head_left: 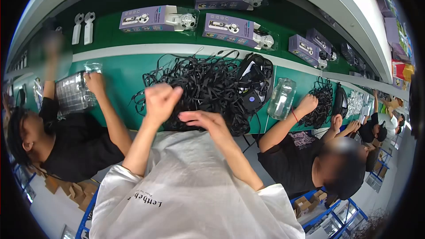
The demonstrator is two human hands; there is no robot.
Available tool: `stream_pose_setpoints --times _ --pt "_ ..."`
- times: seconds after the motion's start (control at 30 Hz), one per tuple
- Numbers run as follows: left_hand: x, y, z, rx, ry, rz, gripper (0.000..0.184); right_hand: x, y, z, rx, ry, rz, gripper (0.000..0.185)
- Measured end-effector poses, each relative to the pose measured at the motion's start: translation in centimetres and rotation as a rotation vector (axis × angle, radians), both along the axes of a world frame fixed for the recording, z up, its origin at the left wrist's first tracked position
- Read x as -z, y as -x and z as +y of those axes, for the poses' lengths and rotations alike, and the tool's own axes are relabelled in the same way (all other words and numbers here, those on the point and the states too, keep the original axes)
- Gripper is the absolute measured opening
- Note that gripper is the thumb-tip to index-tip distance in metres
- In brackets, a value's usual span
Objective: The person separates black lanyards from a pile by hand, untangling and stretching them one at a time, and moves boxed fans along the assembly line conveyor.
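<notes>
A big tangled heap of thin black straps (pixel 201 77) lies on the green bench in front of me. My left hand (pixel 161 102) is held over the heap's near left part, its fingers curled closed; anything inside them is hidden. Just right of it and lower, my right hand (pixel 207 121) has its fingers stretched out towards the left, over the heap's near edge. I see nothing held in it. A black bag (pixel 256 77) with something white inside adjoins the heap on the right.
Purple boxes (pixel 144 19) with clear-packed pieces stand on the shelf above, beside two white handheld devices (pixel 89 27). A clear plastic container (pixel 281 98) is right of the bag. Co-workers in black shirts sit on both sides; one reaches to a gridded tray (pixel 76 92).
</notes>
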State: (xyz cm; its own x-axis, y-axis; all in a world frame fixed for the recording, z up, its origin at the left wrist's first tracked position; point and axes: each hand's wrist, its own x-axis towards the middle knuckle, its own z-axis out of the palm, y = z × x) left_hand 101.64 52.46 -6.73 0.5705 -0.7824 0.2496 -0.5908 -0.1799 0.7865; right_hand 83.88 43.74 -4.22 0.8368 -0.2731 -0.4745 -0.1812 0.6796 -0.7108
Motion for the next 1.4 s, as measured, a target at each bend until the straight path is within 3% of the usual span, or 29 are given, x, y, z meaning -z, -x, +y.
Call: stream_pose_setpoints --times 0.1,0.23,0.37,0.4,0.43,0.57,0.63,0.67,0.7,0.77,0.83,0.9,1.0,1.03,1.1,1.2,1.33,1.4 --pt "2.6 -6.5 -4.7 -0.104 -0.084 0.016 0.042 4.7 -0.9 -3.2 0.169 0.574 0.406 0.02" --pt "10.6 -12.2 -15.3 0.016 0.016 -0.285 0.037 13.0 -2.3 -7.7 0.078 1.226 0.686 0.022" --pt "19.8 -14.5 -19.7 0.115 -0.056 -0.373 0.027 18.3 -3.6 -8.4 -0.176 1.43 0.939 0.023" --pt "19.4 -14.8 -20.0 0.128 -0.072 -0.44 0.027 18.0 -4.2 -8.5 -0.093 1.362 0.908 0.021" --pt "18.9 -14.8 -20.4 0.129 -0.294 -0.392 0.025 17.4 -4.4 -8.4 -0.014 1.36 0.847 0.02" --pt "15.2 -14.4 -18.8 0.135 -0.299 -0.323 0.043 14.6 -3.5 -8.4 0.21 1.341 0.545 0.017" --pt "12.4 -13.5 -16.7 0.074 -0.147 -0.442 0.047 10.3 -3.2 -9.1 0.106 0.775 0.481 0.017" --pt "11.7 -12.8 -15.2 0.104 -0.124 -0.267 0.054 9.6 -2.6 -9.5 0.092 0.764 0.425 0.016" --pt "10.9 -11.7 -13.6 0.111 -0.112 -0.176 0.052 7.8 -2.4 -9.7 0.068 0.805 0.416 0.016" --pt "10.0 -8.4 -9.2 0.167 -0.115 0.093 0.045 7.0 -1.5 -9.9 -0.065 1.127 0.422 0.015" --pt "9.4 -4.6 -4.9 0.154 -0.109 0.274 0.036 5.1 -1.5 -10.0 0.004 1.178 0.421 0.01" --pt "8.2 -0.9 -1.2 0.094 -0.118 0.356 0.028 2.9 -1.3 -10.4 0.036 1.016 0.364 0.017" --pt "6.5 3.4 3.4 -0.018 -0.1 0.48 0.019 -1.7 -1.5 -10.9 0.081 0.531 0.193 0.03" --pt "5.6 4.3 4.2 -0.034 -0.099 0.494 0.019 -3.2 -1.4 -11.1 0.065 0.517 0.18 0.026" --pt "3.8 5.4 4.5 -0.058 -0.059 0.456 0.015 -6.5 -1.4 -11.2 0.0 0.768 0.04 0.02" --pt "0.7 5.2 2.6 -0.059 0.072 0.374 0.014 -10.6 -1.4 -10.5 -0.023 1.239 0.089 0.014" --pt "-3.4 4.5 -1.2 0.038 0.162 0.335 0.024 -13.1 -1.4 -9.5 0.118 1.884 -0.025 0.014" --pt "-6.6 4.9 -3.0 0.105 0.217 0.369 0.035 -15.3 -1.6 -9.4 0.153 1.575 -0.18 0.017"
